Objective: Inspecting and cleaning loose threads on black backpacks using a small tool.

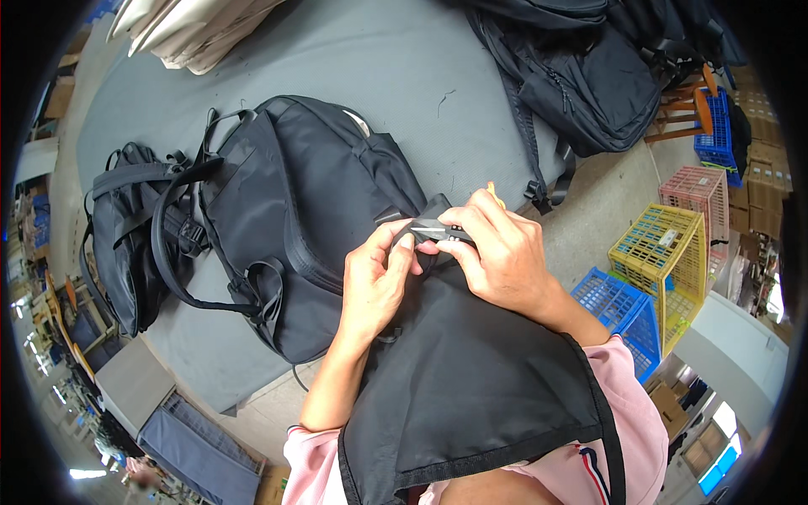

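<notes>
A black backpack [320,177] lies on the grey table in front of me, its near side reaching toward my hands. My left hand [376,273] is closed, pinching a black strap end [401,232] between thumb and fingers. In my right hand [509,257], also closed, is a small pair of thread snips [433,230] with a pale metal blade and dark body. The blade lies against the strap at my left fingertips. A bit of yellow [497,195] shows behind the right hand; I cannot tell what it belongs to. Part of the strap is hidden by my fingers.
Another black bag [126,244] lies to the left on the grey table [404,71]. More black backpacks [589,84] are heaped at the far right, and cream bags [198,29] at the far left. Blue [614,307], yellow [661,248] and pink crates [699,189] stand at right. I wear a black apron [480,370].
</notes>
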A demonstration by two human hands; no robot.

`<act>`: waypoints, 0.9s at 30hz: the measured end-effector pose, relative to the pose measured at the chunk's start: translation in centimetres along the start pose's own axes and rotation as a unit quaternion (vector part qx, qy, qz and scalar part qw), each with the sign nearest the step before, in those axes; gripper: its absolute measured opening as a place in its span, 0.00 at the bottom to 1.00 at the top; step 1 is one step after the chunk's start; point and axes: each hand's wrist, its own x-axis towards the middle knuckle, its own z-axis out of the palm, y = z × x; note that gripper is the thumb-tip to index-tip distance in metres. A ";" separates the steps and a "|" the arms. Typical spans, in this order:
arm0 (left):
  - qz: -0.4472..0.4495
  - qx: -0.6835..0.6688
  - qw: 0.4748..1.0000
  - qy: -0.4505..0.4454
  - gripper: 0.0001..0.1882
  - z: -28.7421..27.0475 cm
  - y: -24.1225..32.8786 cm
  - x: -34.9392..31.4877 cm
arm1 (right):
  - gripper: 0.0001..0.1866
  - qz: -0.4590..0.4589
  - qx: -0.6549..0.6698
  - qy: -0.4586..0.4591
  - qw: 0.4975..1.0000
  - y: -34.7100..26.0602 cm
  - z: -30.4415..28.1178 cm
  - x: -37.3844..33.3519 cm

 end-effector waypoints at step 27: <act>0.008 0.062 0.998 0.006 0.11 -0.2 0.0 -0.1 | 0.11 -0.032 0.002 0.006 0.999 0.6 0.0 -0.5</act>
